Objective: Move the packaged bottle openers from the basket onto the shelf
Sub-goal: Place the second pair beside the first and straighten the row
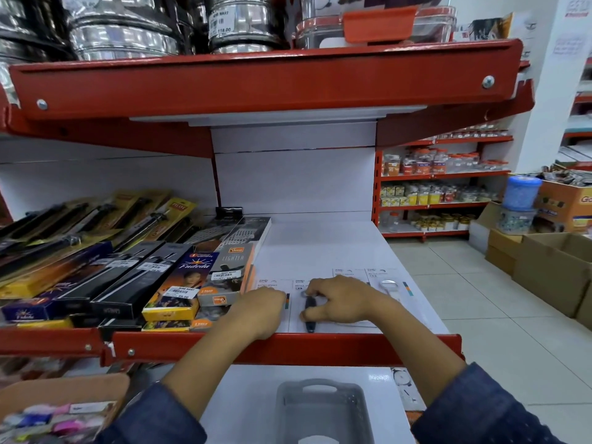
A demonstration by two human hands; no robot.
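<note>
Several packaged bottle openers on white cards lie flat in a row on the white shelf (323, 248), near its red front edge. My right hand (339, 301) rests on one card with a black-handled opener (310, 310), fingers curled around its top and thumb by the handle. My left hand (261, 310) lies on the leftmost card (269, 285), fingers bent down over it. Another card with a silver opener (389, 288) lies to the right. The grey plastic basket (323, 408) sits on the lower shelf below my arms; only a pale shape shows at its bottom edge.
Boxed lighters and graters (179, 277) crowd the shelf's left half. Steel containers (237, 24) stand on the red shelf above. A cardboard tray of small colourful items (61, 408) is at lower left. Cardboard boxes (554, 270) stand on the tiled floor to the right.
</note>
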